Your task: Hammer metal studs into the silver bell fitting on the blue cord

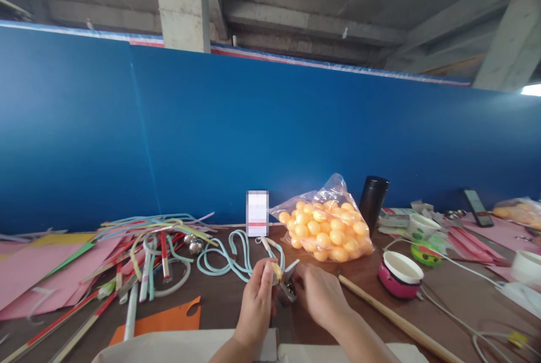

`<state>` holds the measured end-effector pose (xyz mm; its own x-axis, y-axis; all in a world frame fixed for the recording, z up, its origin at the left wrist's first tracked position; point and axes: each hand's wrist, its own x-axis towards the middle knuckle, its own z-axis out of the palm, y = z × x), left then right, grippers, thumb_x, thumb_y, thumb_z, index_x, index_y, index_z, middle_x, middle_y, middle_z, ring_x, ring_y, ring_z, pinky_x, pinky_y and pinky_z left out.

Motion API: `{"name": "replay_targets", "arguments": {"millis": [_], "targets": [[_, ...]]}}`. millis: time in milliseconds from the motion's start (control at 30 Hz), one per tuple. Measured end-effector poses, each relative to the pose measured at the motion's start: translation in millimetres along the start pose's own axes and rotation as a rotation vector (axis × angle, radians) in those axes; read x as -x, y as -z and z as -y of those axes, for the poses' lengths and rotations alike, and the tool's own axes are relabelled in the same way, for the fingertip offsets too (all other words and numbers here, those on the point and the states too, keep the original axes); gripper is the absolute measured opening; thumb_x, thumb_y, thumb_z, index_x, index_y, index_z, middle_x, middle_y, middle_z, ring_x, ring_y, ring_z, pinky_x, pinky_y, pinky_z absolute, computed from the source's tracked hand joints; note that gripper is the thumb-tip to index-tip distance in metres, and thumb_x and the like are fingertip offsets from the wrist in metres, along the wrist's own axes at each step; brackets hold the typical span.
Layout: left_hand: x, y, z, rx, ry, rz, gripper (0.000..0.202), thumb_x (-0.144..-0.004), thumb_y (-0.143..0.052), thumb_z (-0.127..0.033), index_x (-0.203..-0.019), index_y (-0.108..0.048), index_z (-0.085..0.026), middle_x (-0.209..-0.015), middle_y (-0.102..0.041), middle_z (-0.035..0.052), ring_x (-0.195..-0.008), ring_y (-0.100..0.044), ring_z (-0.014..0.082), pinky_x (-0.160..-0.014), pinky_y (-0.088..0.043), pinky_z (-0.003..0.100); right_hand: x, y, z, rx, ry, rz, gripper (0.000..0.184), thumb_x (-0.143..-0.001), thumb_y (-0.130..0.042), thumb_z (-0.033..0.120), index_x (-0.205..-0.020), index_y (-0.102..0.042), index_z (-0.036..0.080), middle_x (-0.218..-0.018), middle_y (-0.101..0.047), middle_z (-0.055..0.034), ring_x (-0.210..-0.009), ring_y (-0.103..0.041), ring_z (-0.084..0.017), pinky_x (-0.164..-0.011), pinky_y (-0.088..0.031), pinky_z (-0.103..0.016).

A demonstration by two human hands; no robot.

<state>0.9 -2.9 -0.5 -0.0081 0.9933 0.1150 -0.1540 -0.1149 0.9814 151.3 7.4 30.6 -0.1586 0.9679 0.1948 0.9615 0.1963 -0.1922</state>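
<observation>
Your left hand (257, 306) is curled closed, with the thumb and fingertips pinching a small orange ball (276, 273) at its top edge. Your right hand (319, 295) sits just to the right of it, fingers bent in around a small metal tool (289, 284) whose pale blade points up and to the right; the tool's tip is right beside the ball, though you cannot tell whether the two touch. Both hands are low over the brown table (228, 301), near its near edge.

Just beyond your left hand lies a looped pale green cord (228, 256). Farther back and to the right stands a clear bag of orange balls (325, 228), with a black cup (372, 200) behind it on the right. A wooden stick (393, 318) runs from near your right hand toward the near right. A pink tape roll (399, 277) sits to the right of the stick.

On the left of the table lie a tangle of coloured strips (156, 239), sheets of pink paper (29, 273) and an orange paper scrap (163, 321). A blue wall (211, 137) closes the far side.
</observation>
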Motion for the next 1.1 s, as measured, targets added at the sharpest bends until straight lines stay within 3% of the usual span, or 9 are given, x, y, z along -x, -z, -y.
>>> {"name": "replay_targets", "arguments": {"millis": [233, 533, 733, 900, 1100], "targets": [[0.3, 0.0, 0.5, -0.013, -0.002, -0.003, 0.046, -0.084, -0.038, -0.057, -0.105, -0.054, -0.020, -0.060, -0.042, -0.0050, -0.045, -0.037, 0.0087, -0.036, -0.030, 0.018, 1.3, -3.0, 3.8, 0.026, 0.015, -0.011, 0.018, -0.082, -0.045, 0.019, -0.077, -0.062, 0.023, -0.076, -0.067, -0.0031, -0.069, -0.064, -0.018, -0.051, -0.027, -0.024], [1.8, 0.1, -5.1, -0.019, 0.019, -0.012, 0.048, -0.083, -0.038, -0.059, -0.105, -0.054, -0.020, -0.058, -0.039, -0.0061, -0.043, -0.034, 0.0081, -0.037, -0.032, 0.018, -0.8, -9.1, -1.7, -0.093, -0.019, -0.081, 0.016, -0.086, -0.041, 0.019, -0.085, -0.057, 0.020, -0.088, -0.063, -0.0053, -0.076, -0.064, -0.019, -0.058, -0.036, -0.024], [0.9, 0.5, -6.9, -0.001, 0.008, -0.030, 0.048, -0.083, -0.040, -0.058, -0.105, -0.055, -0.019, -0.056, -0.040, -0.0057, -0.043, -0.037, 0.0088, -0.037, -0.032, 0.018, 6.4, -6.7, 1.4, -0.515, -0.001, -0.165, 0.015, -0.090, -0.038, 0.024, -0.079, -0.048, 0.021, -0.073, -0.063, -0.0028, -0.066, -0.062, -0.017, -0.059, -0.043, -0.025], [1.5, 0.8, -6.6, -0.003, -0.001, -0.023, 0.048, -0.084, -0.038, -0.057, -0.104, -0.056, -0.018, -0.053, -0.040, -0.0060, -0.040, -0.034, 0.0086, -0.036, -0.030, 0.018, 11.5, -9.3, 10.4, -0.979, -0.069, -0.043, 0.015, -0.088, -0.044, 0.035, -0.081, -0.048, 0.023, -0.064, -0.062, 0.0009, -0.055, -0.063, -0.016, -0.048, -0.050, -0.025], [8.4, -1.9, -8.3, -0.022, -0.020, 0.065, 0.045, -0.086, -0.038, -0.054, -0.108, -0.054, -0.018, -0.055, -0.044, -0.0047, -0.043, -0.038, 0.0097, -0.039, -0.033, 0.019, 13.6, -10.8, 17.9, -1.219, -0.120, 0.036, 0.021, -0.082, -0.054, 0.041, -0.077, -0.051, 0.021, -0.057, -0.059, 0.0032, -0.050, -0.060, -0.015, -0.047, -0.054, -0.028]]}}
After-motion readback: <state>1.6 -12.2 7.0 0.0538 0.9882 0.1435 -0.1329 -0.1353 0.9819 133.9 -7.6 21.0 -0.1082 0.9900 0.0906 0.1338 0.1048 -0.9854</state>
